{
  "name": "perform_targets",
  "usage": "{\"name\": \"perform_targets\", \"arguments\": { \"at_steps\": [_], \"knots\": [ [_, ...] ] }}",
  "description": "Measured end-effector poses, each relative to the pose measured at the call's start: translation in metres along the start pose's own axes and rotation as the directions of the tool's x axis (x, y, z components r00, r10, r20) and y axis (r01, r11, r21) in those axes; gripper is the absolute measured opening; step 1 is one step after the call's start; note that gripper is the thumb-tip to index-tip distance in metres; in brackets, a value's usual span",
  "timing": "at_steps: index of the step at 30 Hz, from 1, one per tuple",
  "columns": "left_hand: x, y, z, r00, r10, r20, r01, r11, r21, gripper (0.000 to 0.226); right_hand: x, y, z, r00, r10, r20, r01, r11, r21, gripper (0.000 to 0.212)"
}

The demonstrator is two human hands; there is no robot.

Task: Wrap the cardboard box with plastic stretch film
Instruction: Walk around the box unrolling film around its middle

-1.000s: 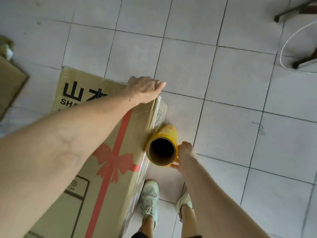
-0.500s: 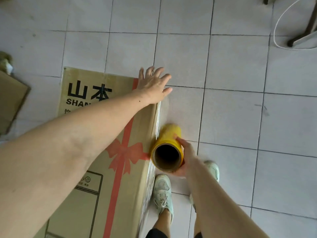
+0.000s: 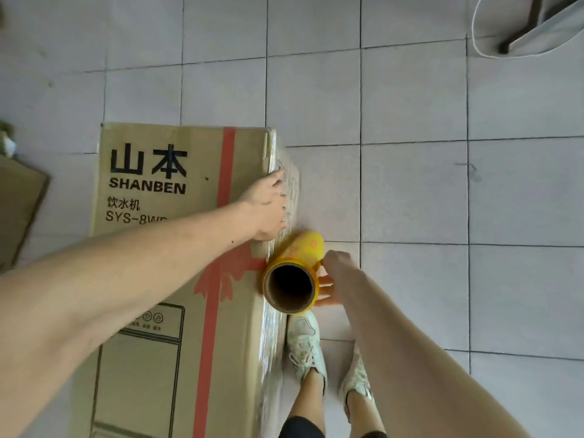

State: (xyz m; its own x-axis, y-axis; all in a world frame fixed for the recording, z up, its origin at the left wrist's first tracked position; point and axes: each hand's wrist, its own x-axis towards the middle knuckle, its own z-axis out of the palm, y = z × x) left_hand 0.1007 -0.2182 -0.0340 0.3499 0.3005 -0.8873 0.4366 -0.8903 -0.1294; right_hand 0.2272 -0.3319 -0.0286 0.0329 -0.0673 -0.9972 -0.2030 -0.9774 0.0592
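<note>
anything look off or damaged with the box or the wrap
Nothing serious. The stretch film lies wrinkled along the cardboard box edge under the left hand. The box's top corner looks slightly scuffed. The right hand grips the film roll.

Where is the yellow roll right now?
In the head view, the roll sits low in the middle, against the box's right edge, held by the right hand, just below the left hand and above the shoes.

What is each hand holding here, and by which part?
The right hand grips the yellow film roll by its side near the open end. The left hand holds nothing; it presses the film on the cardboard box at its right edge.
</note>
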Motion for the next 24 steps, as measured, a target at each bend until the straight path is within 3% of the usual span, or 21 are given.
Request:
{"name": "perform_targets", "arguments": {
  "at_steps": [2, 6, 9, 11, 13, 16, 19, 21, 23, 24],
  "knots": [
    [0.002, -0.001, 0.005, 0.999, 0.0, -0.051, 0.011, 0.978, 0.208, 0.053, -0.005, -0.014, 0.005, 0.999, 0.003, 0.037, 0.001, 0.996, -0.093, 0.025],
    [0.007, -0.005, 0.006, 0.996, -0.064, -0.06, 0.077, 0.964, 0.253, 0.051, 0.001, -0.009, 0.025, 0.985, 0.013, 0.174, 0.008, 0.993, -0.12, 0.063],
    [0.006, -0.007, 0.006, 0.992, -0.104, -0.065, 0.117, 0.962, 0.248, 0.048, 0.002, 0.017, 0.023, 0.972, 0.061, 0.229, -0.069, 0.997, 0.028, 0.054],
    [0.004, -0.008, 0.005, 0.993, -0.11, -0.042, 0.117, 0.96, 0.253, 0.048, 0.006, 0.042, 0.017, 0.957, 0.122, 0.262, -0.174, 0.967, 0.185, 0.059],
    [0.002, -0.008, 0.002, 0.989, -0.129, -0.067, 0.142, 0.954, 0.264, 0.053, 0.014, 0.073, 0.01, 0.916, 0.166, 0.364, -0.297, 0.891, 0.342, 0.068],
    [-0.005, -0.006, 0.001, 0.992, -0.085, -0.089, 0.107, 0.951, 0.288, 0.058, 0.02, 0.13, 0.007, 0.829, 0.174, 0.531, -0.496, 0.667, 0.556, 0.072],
    [-0.008, -0.004, 0.001, 0.989, -0.12, -0.081, 0.138, 0.952, 0.274, 0.058, 0.02, 0.173, 0.016, 0.755, 0.158, 0.636, -0.607, 0.536, 0.587, 0.076],
    [-0.006, 0.005, -0.001, 0.989, -0.135, -0.054, 0.145, 0.946, 0.29, 0.063, 0.024, 0.185, 0.024, 0.762, 0.173, 0.624, -0.589, 0.587, 0.555, 0.076],
    [-0.01, 0.019, 0.016, 0.987, -0.159, -0.03, 0.161, 0.982, 0.095, 0.063, 0.025, 0.176, 0.025, 0.852, 0.186, 0.489, -0.457, 0.72, 0.522, 0.058],
    [-0.015, 0.027, 0.024, 0.989, -0.148, -0.026, 0.141, 0.975, -0.174, 0.063, 0.028, 0.168, 0.022, 0.899, 0.187, 0.396, -0.38, 0.781, 0.495, 0.048]
  ]
}}
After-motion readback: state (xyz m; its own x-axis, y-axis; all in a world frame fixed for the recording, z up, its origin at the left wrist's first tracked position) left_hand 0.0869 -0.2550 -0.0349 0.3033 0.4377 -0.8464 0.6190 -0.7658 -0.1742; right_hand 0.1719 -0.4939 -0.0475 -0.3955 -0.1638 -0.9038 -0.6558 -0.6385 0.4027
